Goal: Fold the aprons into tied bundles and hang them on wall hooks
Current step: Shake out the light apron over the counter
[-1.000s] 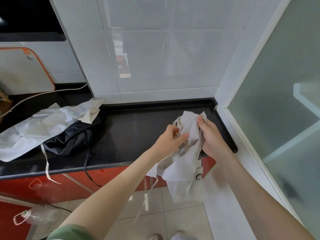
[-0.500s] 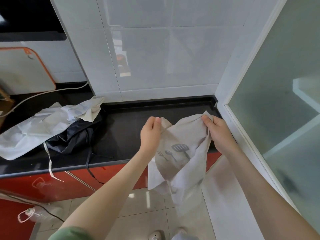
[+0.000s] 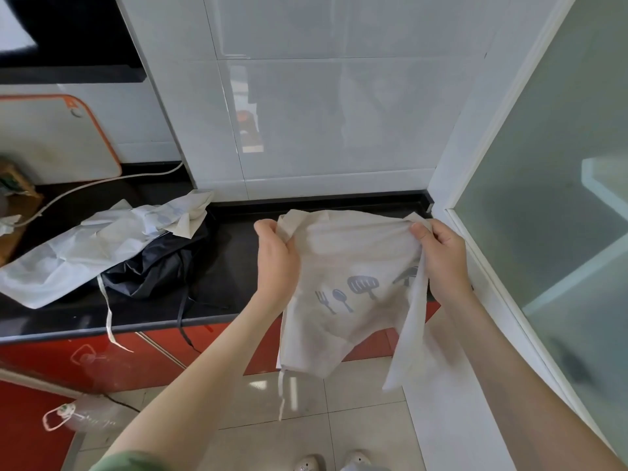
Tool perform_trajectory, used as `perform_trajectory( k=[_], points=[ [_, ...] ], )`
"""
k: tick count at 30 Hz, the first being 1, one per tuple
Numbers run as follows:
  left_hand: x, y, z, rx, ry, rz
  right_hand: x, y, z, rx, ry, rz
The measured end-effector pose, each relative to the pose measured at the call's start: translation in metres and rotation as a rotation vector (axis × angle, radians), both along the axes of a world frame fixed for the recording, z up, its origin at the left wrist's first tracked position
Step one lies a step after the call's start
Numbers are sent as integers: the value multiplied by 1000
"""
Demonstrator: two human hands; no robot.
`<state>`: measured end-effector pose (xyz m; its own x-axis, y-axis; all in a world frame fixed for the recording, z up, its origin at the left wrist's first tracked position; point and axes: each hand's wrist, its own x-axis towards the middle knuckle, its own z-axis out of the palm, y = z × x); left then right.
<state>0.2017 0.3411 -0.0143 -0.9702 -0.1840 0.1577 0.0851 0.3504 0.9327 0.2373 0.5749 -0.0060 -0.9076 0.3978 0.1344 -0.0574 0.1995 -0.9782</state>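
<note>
Two hands out front: left hand (image 3: 277, 263) pinches the top left corner of the pale apron (image 3: 346, 260), and right hand (image 3: 441, 263) grips the top right edge, fingers curled into the cloth. It's stretched between them over the black counter (image 3: 234, 266), utensil print showing, strap dangling. Farther left on the counter, a white apron (image 3: 85, 246) lies over a black apron (image 3: 153, 270). Tiled wall (image 3: 323, 113) behind.

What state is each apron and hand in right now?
printed apron: unfolded, held spread over the counter edge, tie dangling.
left hand: grips its top left corner.
right hand: grips its top right corner.
white apron: crumpled on the counter, tie hanging off.
black apron: crumpled partly under the white apron, strap hanging off.
</note>
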Motion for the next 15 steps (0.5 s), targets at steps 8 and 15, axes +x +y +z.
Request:
perform_trajectory(
  k=[8, 15],
  points=[
    [-4, -6, 2, 578, -380, -112, 8, 11, -15, -25, -8, 11],
    [-15, -18, -13, 372, -570, -41, 7, 11, -38, -13, -196, 43]
  ],
)
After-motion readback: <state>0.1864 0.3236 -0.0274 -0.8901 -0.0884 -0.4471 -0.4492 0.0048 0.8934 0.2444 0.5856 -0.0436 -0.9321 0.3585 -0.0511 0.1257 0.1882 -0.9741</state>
